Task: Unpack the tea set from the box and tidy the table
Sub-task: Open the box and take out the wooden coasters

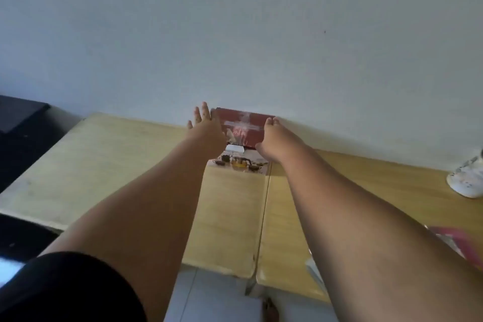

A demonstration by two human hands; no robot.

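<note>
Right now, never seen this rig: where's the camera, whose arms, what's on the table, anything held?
No machine here: one camera worn on a person's head, looking forward and down. The bare arms are theirs. The left hand is open, fingers straight, at the left end of a red box on the table by the wall. The right hand seems to grip the box's right end. A white thing and a pink packet lie far right, too blurred to name.

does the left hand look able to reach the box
Probably yes: the left hand is open right at the left end of the box, and nothing lies between them.
</note>
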